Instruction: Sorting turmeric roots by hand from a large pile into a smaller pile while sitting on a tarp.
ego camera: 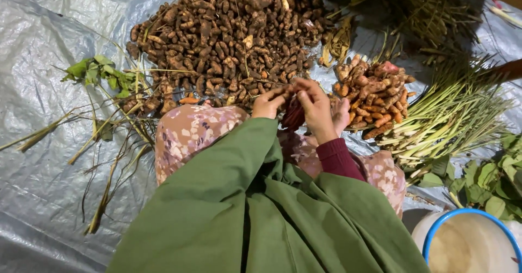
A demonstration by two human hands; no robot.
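My left hand (269, 102) and my right hand (315, 107) meet just in front of my knees, fingertips together on a small brown root piece (290, 91); which hand carries it I cannot tell. A dark red object (293, 115) hangs below and between the hands. Directly beyond them lies a big heap of brown turmeric roots (228, 33). A smaller pile of cleaned orange roots (372, 93) sits just right of my right hand. My green shawl (261, 213) and floral-patterned knees (190, 134) fill the foreground.
Everything rests on a grey plastic sheet (38, 93). Green stalks (451, 121) and leafy plants (492, 180) lie at the right, loose stems and leaves (103, 110) at the left. A blue-rimmed white bucket (467, 240) stands at the bottom right.
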